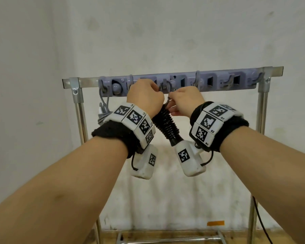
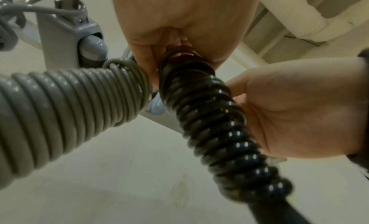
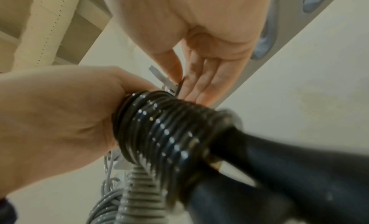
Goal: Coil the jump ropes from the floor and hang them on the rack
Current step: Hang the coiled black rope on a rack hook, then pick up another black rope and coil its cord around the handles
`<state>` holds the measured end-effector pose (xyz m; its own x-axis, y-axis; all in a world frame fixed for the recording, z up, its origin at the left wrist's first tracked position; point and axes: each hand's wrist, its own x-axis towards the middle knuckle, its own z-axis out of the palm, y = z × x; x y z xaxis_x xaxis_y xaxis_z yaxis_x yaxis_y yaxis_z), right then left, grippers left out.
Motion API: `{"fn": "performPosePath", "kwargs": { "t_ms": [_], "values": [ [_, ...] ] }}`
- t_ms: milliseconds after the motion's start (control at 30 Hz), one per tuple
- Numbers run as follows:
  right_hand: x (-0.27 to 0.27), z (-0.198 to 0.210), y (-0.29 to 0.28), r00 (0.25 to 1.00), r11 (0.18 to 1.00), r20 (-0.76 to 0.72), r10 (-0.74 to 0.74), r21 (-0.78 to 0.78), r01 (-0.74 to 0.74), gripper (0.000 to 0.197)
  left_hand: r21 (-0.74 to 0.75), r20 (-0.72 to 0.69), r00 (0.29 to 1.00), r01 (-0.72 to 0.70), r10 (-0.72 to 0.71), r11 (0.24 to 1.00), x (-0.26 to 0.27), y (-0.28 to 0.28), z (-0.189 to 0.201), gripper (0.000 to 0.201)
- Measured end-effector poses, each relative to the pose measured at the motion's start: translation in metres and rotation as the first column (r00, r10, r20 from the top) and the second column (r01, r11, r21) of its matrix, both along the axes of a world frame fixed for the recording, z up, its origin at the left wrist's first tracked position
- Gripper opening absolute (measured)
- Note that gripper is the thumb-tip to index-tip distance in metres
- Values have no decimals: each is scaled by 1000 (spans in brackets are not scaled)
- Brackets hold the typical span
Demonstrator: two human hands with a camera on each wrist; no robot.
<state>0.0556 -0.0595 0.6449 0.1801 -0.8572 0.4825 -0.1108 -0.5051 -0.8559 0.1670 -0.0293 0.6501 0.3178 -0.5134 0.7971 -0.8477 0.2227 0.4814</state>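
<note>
A: Where is the black jump rope (image 1: 164, 123) now?

B: Up at the rack (image 1: 165, 81), between both hands; it is wound tight like a spring, and its top loop is just under a grey hook (image 1: 164, 85); I cannot tell if the loop is on the hook yet.

A: What is the left hand (image 1: 144, 95) doing?

B: Its fingers are curled round the top of the black coil; the left wrist view shows the coil going right into the fist.

A: And the right hand (image 1: 183, 99)?

B: It pinches the thin top loop with thumb and fingers; the other fingers lie fairly straight beside it.

A: What could go wrong?

B: I think the loop could miss the hook; it is small and the hands hide it; then the rope would drop to the floor; the tight coil could also spring open if the left hand lets go too soon.

A: Anything else close by?

B: The grey jump rope (image 2: 66, 104) hangs on the next hook, just beside the black one; a bump could knock it off or tangle the two.
</note>
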Motion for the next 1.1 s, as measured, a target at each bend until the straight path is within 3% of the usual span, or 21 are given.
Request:
{"fn": "performPosePath", "kwargs": {
  "t_ms": [233, 333, 467, 567, 633, 767, 900, 1000, 1100],
  "values": [
    [2, -10, 9, 999, 998, -30, -33, -63, 31, 23, -8, 118, 992, -45, 46, 999, 3, 6, -11, 23],
    [1, -16, 17, 998, 994, -34, -55, -92, 51, 14, -52, 128, 991, 35, -28, 998, 1, 15, -17, 28],
    [-8, -32, 29, 975, 956, -72, -212, -223, 191, 36, -136, 213, 972, 127, -96, 983, 6, 36, -31, 33],
    [-17, -50, 48, 956, 896, -58, -286, -370, 246, 26, -204, 340, 938, 150, -74, 967, 5, 56, -47, 27],
    [-24, -71, 62, 959, 887, -69, -275, -403, 225, 14, -183, 357, 925, 207, -131, 961, 4, 72, -69, 24],
    [-41, -138, 79, 962, 936, -185, -199, -326, 131, 10, -40, 307, 914, 292, -266, 956, 7, 99, -137, 21],
    [-52, -239, 79, 931, 985, -345, -118, -159, 66, 11, 195, 193, 903, 348, -383, 917, 15, 107, -246, 21],
    [-54, -328, 72, 870, 1000, -492, -24, -10, 21, 10, 429, 121, 894, 345, -432, 835, 15, 101, -336, 23],
    [-53, -418, 63, 757, 993, -649, 81, 122, -2, 11, 616, 76, 884, 322, -461, 719, 12, 89, -420, 22]
  ]
}}
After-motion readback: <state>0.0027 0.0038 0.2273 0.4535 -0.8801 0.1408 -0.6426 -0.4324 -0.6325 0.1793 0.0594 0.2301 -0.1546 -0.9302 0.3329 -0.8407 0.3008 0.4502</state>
